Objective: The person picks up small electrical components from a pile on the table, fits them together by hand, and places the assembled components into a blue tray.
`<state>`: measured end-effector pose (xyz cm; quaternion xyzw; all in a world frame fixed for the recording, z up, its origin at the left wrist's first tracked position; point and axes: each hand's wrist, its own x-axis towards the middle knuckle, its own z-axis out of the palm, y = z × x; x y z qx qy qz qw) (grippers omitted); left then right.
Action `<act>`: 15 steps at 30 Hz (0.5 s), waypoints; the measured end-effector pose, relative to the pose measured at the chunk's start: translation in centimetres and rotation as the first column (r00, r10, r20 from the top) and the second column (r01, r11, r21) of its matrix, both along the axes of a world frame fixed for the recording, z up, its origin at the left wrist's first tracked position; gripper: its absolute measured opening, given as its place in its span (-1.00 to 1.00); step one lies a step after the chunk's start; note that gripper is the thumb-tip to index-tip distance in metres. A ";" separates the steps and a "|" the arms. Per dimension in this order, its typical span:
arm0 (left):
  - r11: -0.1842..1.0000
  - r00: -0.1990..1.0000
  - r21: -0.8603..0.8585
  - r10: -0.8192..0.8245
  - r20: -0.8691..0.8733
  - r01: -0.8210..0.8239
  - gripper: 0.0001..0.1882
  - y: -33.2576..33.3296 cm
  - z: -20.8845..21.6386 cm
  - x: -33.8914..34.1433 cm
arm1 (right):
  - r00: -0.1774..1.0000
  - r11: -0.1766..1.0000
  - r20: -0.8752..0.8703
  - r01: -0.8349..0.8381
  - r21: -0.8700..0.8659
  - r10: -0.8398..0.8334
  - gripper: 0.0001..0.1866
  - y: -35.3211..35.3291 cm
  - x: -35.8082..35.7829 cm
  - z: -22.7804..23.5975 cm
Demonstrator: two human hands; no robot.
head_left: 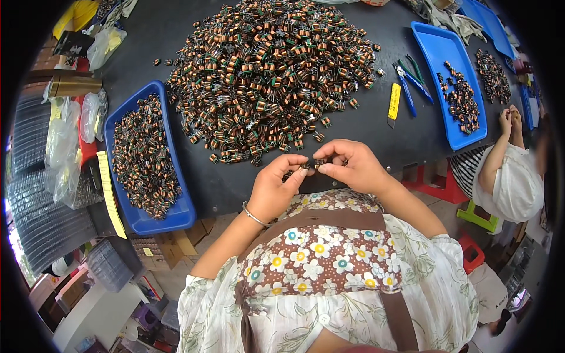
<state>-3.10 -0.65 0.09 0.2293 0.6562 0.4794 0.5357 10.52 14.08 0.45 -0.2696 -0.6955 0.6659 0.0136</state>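
Note:
Both my hands meet at the table's near edge, in front of a large heap of small copper-wound coils (265,76) with dark cores and wire leads. My left hand (272,189) is closed, thumb and forefinger pinching a coil (304,167). Close beside it, my right hand (358,167) pinches another coil (319,163) between thumb and fingers. The two coils almost touch; fingers cover most of them. More dark parts seem tucked under the curled fingers of each hand, too hidden to make out.
A deep blue tray (186,217) full of coils stands left. Right of the heap lie a yellow utility knife (394,105), blue-handled cutters (406,91) and a green-handled tool (415,69). Beyond them is a blue tray (432,50) partly filled with coils. Another person (512,176) sits far right.

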 end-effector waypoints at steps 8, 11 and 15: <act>0.999 0.960 -0.005 0.048 0.277 -0.049 -0.88 -0.3 -0.1 -0.2 | 1.000 0.991 0.012 -0.007 -0.131 0.009 -0.83 -0.5 -0.7 0.0; 0.998 0.952 0.013 0.056 0.301 -0.063 -0.88 -0.4 -0.3 -0.3 | 1.000 0.992 -0.006 -0.031 -0.118 0.031 -0.84 -0.5 -0.8 -0.3; 0.997 0.941 0.014 0.064 0.333 -0.072 -0.87 -0.3 -0.2 -0.3 | 0.995 0.895 -0.083 0.010 -0.446 -0.052 -0.87 0.2 -0.7 -0.1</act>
